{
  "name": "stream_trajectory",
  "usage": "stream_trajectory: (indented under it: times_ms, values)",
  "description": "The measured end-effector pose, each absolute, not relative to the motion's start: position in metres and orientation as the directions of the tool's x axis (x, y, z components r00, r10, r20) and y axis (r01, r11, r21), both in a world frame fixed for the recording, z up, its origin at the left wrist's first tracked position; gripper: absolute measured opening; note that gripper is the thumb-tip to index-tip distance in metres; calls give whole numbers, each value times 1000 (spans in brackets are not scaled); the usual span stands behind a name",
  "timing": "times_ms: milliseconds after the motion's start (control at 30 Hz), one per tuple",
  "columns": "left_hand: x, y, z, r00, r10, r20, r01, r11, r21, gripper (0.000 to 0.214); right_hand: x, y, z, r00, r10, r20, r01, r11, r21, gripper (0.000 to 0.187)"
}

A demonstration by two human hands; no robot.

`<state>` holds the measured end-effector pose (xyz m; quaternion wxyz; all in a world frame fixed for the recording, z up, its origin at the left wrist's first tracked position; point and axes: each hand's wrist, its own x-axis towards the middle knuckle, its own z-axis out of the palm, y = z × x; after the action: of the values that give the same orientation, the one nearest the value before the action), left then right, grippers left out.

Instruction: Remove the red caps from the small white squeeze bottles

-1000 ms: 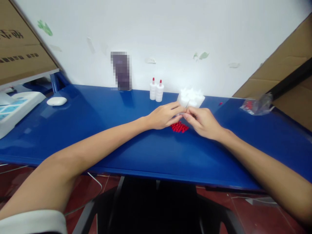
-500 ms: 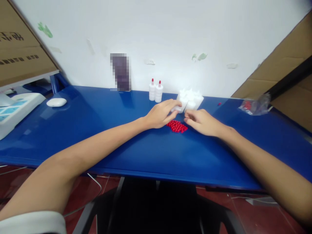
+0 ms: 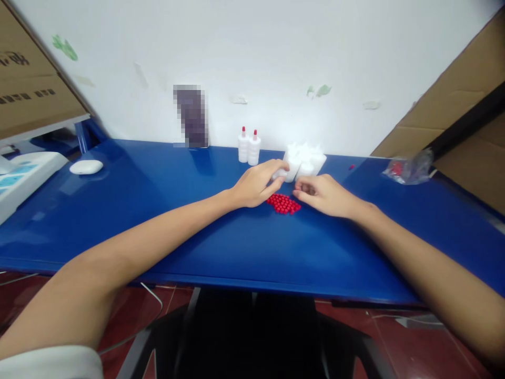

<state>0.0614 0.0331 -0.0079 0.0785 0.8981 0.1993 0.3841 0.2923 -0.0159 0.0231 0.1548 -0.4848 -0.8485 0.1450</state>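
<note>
My left hand (image 3: pixel 258 183) is curled around a small white squeeze bottle (image 3: pixel 280 174), mostly hidden by the fingers. Facing it, my right hand (image 3: pixel 325 195) has thumb and fingers drawn together in a pinch; whatever lies between them is too small or hidden to name. Between and just below both hands lies a pile of small red caps (image 3: pixel 283 203) on the blue table (image 3: pixel 252 247). Right behind the hands stands a cluster of white bottles (image 3: pixel 305 158), washed out by glare. Two white bottles with red tips (image 3: pixel 249 149) stand upright to the left, near the wall.
A dark, pixelated flat object (image 3: pixel 192 117) leans on the wall. A white oval case (image 3: pixel 86 167) and a white device with blue panels (image 3: pixel 23 173) lie at left. A clear bag with red pieces (image 3: pixel 409 167) is at right, near cardboard (image 3: pixel 437 110). One loose red piece (image 3: pixel 352 167) lies nearby.
The whole view has shifted slightly, moving things a little left. Both hands keep nearly the same pose, the left still around the bottle and the right still pinched.
</note>
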Motion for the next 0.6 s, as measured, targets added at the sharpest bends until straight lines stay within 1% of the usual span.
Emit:
stream_trajectory:
  times_ms: [133,367,600]
  values:
    - [61,33,-7,642,413,646,298,-911,286,28,294,-14,21,-538,837,103,759,534,-373,27]
    - [61,32,-6,642,431,634,305,-902,305,28,292,-16,23,-547,834,65,775,535,-338,26]
    - [61,31,-6,655,442,613,313,-897,313,29,289,-18,25,-550,832,71,775,541,-328,29]
